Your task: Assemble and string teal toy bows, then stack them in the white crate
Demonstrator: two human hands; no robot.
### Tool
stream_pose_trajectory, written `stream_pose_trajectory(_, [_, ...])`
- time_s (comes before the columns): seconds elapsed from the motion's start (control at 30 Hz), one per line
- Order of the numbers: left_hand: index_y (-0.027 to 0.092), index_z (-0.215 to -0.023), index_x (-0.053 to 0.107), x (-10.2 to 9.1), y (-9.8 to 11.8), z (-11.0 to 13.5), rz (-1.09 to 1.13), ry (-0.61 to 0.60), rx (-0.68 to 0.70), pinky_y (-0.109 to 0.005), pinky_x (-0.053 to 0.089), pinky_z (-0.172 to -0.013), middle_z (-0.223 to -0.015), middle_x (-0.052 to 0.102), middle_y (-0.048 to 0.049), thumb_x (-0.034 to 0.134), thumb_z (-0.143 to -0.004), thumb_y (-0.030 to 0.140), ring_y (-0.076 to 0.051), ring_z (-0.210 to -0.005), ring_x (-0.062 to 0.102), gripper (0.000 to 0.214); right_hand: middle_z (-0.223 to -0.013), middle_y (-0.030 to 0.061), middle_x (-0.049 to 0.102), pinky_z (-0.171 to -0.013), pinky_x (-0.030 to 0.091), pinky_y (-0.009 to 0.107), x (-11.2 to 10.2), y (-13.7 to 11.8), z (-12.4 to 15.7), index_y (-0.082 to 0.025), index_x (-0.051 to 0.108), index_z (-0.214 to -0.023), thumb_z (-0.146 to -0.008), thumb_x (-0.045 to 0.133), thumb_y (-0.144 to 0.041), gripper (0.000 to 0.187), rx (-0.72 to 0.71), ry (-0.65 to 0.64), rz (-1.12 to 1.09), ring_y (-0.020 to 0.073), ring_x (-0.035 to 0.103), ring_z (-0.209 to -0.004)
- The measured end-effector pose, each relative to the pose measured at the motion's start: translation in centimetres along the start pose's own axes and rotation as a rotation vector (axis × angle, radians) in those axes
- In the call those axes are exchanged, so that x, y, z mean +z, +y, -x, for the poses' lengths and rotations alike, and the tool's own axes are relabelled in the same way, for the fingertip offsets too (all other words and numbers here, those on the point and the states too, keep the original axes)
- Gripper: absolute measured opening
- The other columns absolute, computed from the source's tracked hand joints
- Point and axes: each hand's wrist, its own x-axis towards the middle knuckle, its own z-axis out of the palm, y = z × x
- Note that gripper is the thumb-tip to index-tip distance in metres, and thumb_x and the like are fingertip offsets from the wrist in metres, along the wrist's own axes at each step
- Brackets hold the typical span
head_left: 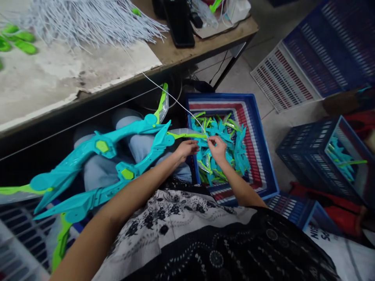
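Two teal plastic toy bows with lime-green tips lie across my lap. The farther toy bow [77, 158] and the nearer toy bow [159, 141] each have a green hexagon at the middle. My right hand [218, 149] pinches a thin white cord [192, 114] at the green tip [187, 135] of the nearer bow. From there the cord runs up and left towards the table edge. My left hand [186, 150] is just below that tip, its fingers stretched to the right and loosely apart. Whether it touches the bow is unclear.
A blue crate [265, 150] beside my lap holds many teal and green parts. On the table [111, 70] are a pile of white cords [88, 23], several green pieces [26, 47] and a black phone [179, 27]. More crates [307, 144] stand at right.
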Motion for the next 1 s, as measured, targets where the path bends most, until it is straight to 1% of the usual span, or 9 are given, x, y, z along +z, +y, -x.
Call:
stream_pose_trajectory(0.27, [0.012, -0.092, 0.062, 0.8, -0.3, -1.9, -0.033, -0.047, -0.008, -0.023, 0.048, -0.06, -0.071, 0.065, -0.0032, 0.059, -0.077, 0.007, -0.01, -0.057, 0.061, 0.015, -0.082, 0.0057, 0.066, -0.073, 0.049, 0.031, 0.6, 0.4, 0.0, -0.018, 0.066, -0.076, -0.082, 0.053, -0.029, 0.018, -0.009, -0.065, -0.019, 0.0174, 0.06, -0.081])
stream_pose_trajectory(0.47, [0.011, -0.082, 0.063, 2.0, -0.1, -3.5, -0.103, -0.106, 0.025, -0.023, 0.05, -0.069, -0.071, 0.066, -0.0033, 0.062, -0.078, 0.011, -0.009, -0.063, 0.063, 0.004, -0.112, 0.0091, 0.064, -0.094, 0.045, 0.038, 0.6, 1.0, -0.3, -0.02, 0.066, -0.082, -0.082, 0.056, -0.032, 0.016, -0.019, -0.122, -0.056, 0.0205, 0.057, -0.108])
stream_pose_trajectory(0.63, [0.012, -0.061, 0.058, 1.5, -0.4, -3.0, -0.274, -0.036, 0.054, -0.021, 0.046, -0.055, -0.052, 0.059, -0.0002, 0.061, -0.077, 0.015, -0.008, -0.046, 0.053, 0.017, -0.112, 0.0104, 0.064, -0.092, 0.046, 0.038, 0.2, 1.8, -0.2, -0.019, 0.062, -0.101, -0.084, 0.055, -0.036, 0.025, -0.053, -0.259, -0.037, 0.0215, 0.057, -0.108])
stream_pose_trajectory(0.7, [0.013, -0.054, 0.057, 0.2, -0.1, -0.7, -0.353, -0.017, 0.05, -0.022, 0.044, -0.051, -0.048, 0.057, 0.0005, 0.064, -0.073, 0.016, -0.009, -0.043, 0.051, 0.02, -0.112, 0.011, 0.064, -0.093, 0.046, 0.038, 0.1, 2.2, 0.0, -0.018, 0.058, -0.114, -0.084, 0.055, -0.036, 0.034, -0.057, -0.272, -0.011, 0.0218, 0.058, -0.107])
stream_pose_trajectory(0.77, [0.014, -0.054, 0.06, -2.3, 0.6, 3.4, -0.42, -0.044, 0.094, -0.025, 0.048, -0.056, -0.056, 0.063, -0.0019, 0.067, -0.07, 0.02, -0.012, -0.051, 0.057, 0.019, -0.114, 0.0116, 0.063, -0.094, 0.046, 0.039, -0.2, 2.5, 0.3, -0.018, 0.05, -0.126, -0.084, 0.055, -0.036, 0.046, -0.05, -0.28, -0.005, 0.0217, 0.058, -0.107])
stream_pose_trajectory(0.87, [0.018, -0.065, 0.067, -8.3, 1.9, 12.4, -0.412, -0.129, 0.295, -0.039, 0.052, -0.081, -0.11, 0.068, -0.0075, 0.066, -0.074, 0.033, -0.024, -0.096, 0.064, 0.018, -0.114, 0.0113, 0.064, -0.095, 0.047, 0.041, -0.8, 2.6, 0.7, -0.018, 0.041, -0.136, -0.083, 0.056, -0.035, 0.058, -0.015, -0.285, 0.006, 0.0217, 0.059, -0.106])
stream_pose_trajectory(0.93, [0.022, -0.059, 0.063, -13.1, 2.0, 19.0, -0.227, 0.065, 0.468, -0.05, 0.051, -0.082, -0.107, 0.07, -0.0046, 0.067, -0.072, 0.042, -0.03, -0.104, 0.062, 0.025, -0.112, 0.0106, 0.065, -0.093, 0.048, 0.041, -1.2, 2.5, 1.0, -0.019, 0.037, -0.138, -0.082, 0.056, -0.036, 0.062, 0.008, -0.287, 0.021, 0.0216, 0.061, -0.102])
stream_pose_trajectory(0.97, [0.025, -0.058, 0.063, -15.4, 1.8, 22.1, -0.181, 0.213, 0.578, -0.053, 0.051, -0.08, -0.095, 0.073, 0.0, 0.066, -0.071, 0.048, -0.031, -0.099, 0.063, 0.026, -0.112, 0.0104, 0.065, -0.092, 0.048, 0.041, -1.4, 2.5, 1.1, -0.019, 0.036, -0.139, -0.082, 0.056, -0.036, 0.064, 0.015, -0.29, 0.033, 0.0216, 0.062, -0.1])
stream_pose_trajectory(1.0, [0.031, -0.064, 0.065, -17.3, 1.2, 25.0, -0.225, 0.448, 0.71, -0.056, 0.05, -0.079, -0.083, 0.073, 0.0042, 0.061, -0.072, 0.055, -0.031, -0.092, 0.065, 0.026, -0.111, 0.0104, 0.065, -0.09, 0.049, 0.041, -1.6, 2.5, 1.2, -0.019, 0.035, -0.14, -0.081, 0.056, -0.037, 0.065, 0.018, -0.293, 0.049, 0.0217, 0.062, -0.098])
